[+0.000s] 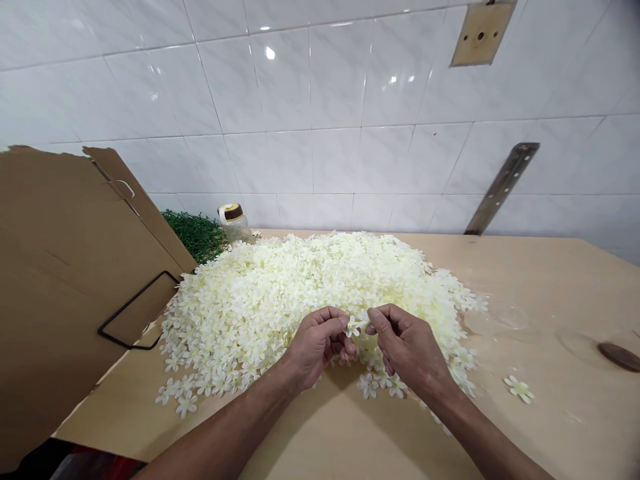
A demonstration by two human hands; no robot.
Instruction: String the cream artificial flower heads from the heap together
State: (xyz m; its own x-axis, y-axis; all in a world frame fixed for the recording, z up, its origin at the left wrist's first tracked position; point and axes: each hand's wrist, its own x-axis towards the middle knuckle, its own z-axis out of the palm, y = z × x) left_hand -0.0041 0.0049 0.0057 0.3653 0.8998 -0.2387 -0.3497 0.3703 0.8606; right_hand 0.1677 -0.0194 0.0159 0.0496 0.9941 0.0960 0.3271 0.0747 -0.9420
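Bottle: one see-through bottle (239, 228) stands behind the flowers, with a brown and yellow lid (233, 213) on top; I cannot tell what is in it.
Cardboard: one big brown piece of cardboard (75, 280) stands at the left, with one black wire loop (133, 300) by it.
Heap: one big heap of white flowers (280, 293) sits on the table (560, 280), too many to count.
Flower in hand: one small white flower (353, 327), held up in front of the heap.
Left hand: this hand (320, 340) pinches that flower, thumb and pointing finger close together.
Right hand: this hand (413, 347) is just beside the flower, thumb and finger nearly together; I cannot tell if they grip it.
Lone flower: one (519, 389), lying right of the heap.
Brown round thing: one (620, 357), near the right edge.
Green plant: one bunch (195, 233), behind the cardboard.
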